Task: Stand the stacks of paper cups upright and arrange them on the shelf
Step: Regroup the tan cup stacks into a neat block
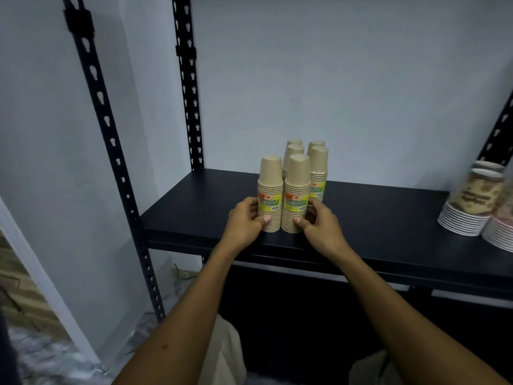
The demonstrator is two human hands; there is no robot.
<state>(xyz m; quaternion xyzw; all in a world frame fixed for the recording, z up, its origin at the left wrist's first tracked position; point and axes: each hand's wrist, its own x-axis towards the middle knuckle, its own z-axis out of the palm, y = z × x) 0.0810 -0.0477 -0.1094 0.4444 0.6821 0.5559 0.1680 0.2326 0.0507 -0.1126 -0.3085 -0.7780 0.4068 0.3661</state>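
On the dark shelf [361,218], the left hand [244,220] curled its fingers around the near left cup stack [270,190]; the right hand [319,220] gripped the adjoining stack [296,195]. Four more upright stacks [317,168] stood just behind.

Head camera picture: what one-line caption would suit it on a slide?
Left hand and right hand grip two upright front cup stacks on a dark shelf.

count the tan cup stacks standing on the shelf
6. Two in front: one gripped by the left hand, one by the right hand. Two behind them. Two at the back. More may be hidden.
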